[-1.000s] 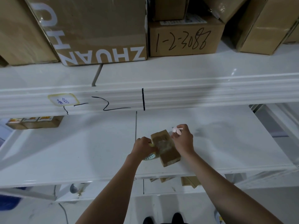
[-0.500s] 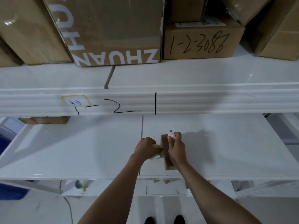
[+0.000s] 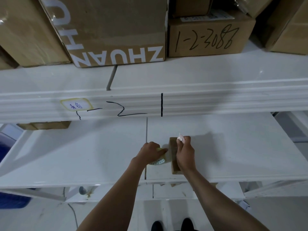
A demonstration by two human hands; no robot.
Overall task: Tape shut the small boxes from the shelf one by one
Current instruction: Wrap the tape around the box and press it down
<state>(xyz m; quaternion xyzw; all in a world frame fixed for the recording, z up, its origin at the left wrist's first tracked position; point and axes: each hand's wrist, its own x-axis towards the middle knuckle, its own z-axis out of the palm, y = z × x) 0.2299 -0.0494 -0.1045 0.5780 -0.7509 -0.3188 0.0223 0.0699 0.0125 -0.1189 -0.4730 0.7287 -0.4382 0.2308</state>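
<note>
White metal shelving fills the view, and on its lower shelf [image 3: 83,155] a small brown cardboard box [image 3: 173,153] lies near the front edge, lengthwise away from the person. The right hand [image 3: 185,154] rests over the box's right side with its grip curled around it, and a small white cutter [image 3: 180,138] pokes out between the fingers at the box's far end. Just left of the box, the left hand [image 3: 149,153] has its grip closed around a roll of clear tape [image 3: 158,161], which sits against the box's left side. Another small box [image 3: 44,125] shows at the back left of the same shelf. On the upper shelf stand large cartons, one printed ZHUAN [image 3: 115,30] and one handwritten 1-2-3088 [image 3: 208,37]. Black marker strokes and a yellow-edged label [image 3: 76,105] mark the shelf beam.
</note>
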